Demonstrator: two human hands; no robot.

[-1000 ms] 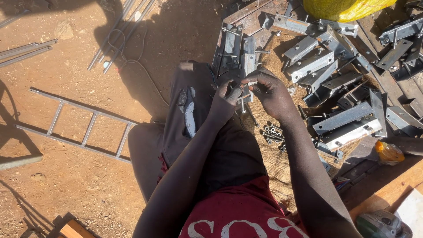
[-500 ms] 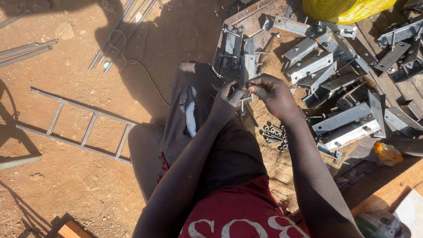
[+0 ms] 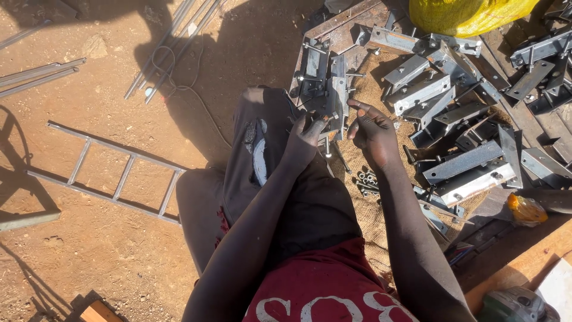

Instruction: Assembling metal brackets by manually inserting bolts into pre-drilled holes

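I sit on the dirt with a grey steel bracket [image 3: 329, 95] studded with bolts resting at my knee. My left hand [image 3: 305, 138] grips its lower edge, fingers curled up against the metal, and a bolt [image 3: 326, 146] hangs just below. My right hand [image 3: 373, 132] hovers just right of the bracket, fingers spread and pointing at it; nothing visible in them. A small heap of loose bolts [image 3: 367, 181] lies on the burlap cloth [image 3: 370, 214] under my right wrist.
Many similar steel brackets [image 3: 466, 162] are piled to the right, below a yellow sack [image 3: 471, 15]. On the dirt to the left lie a ladder-like steel frame [image 3: 119, 179], thin rods [image 3: 173, 48] and a cable [image 3: 187, 89]. A green power tool [image 3: 512, 305] sits at the bottom right.
My right hand has drawn slightly back from the bracket and its fingers have spread. The left hand stays at the bracket's lower edge.
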